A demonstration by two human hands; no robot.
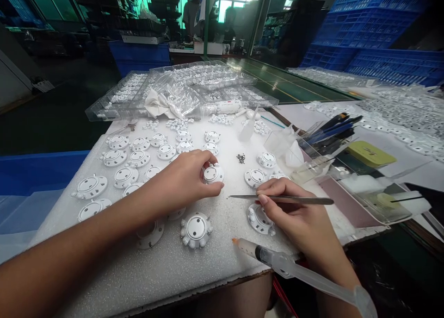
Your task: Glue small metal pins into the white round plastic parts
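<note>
My left hand (pixel 189 177) reaches across the foam-topped table, its thumb and fingers curled around the edge of a small white round part (pixel 212 173) with dark dots on its face. My right hand (pixel 294 211) pinches metal tweezers (pixel 298 200), held level with their tips pointing left. Between the hands a tiny dark speck lies near the tweezer tips. Under my right hand sits another white round part (pixel 258 218), partly covered. A dispensing syringe (pixel 263 253) with an orange tip lies by my right wrist. One knobbed white round part (pixel 196 230) rests in front of my left hand.
Many similar white parts (pixel 92 186) stand in rows at left. A small pile of dark bits (pixel 240 158) lies mid-table. Clear trays (pixel 118 96) of white pieces are at the back. A tool box (pixel 347 193), yellow case (pixel 371 153) and blue crates (pixel 374 26) are at right.
</note>
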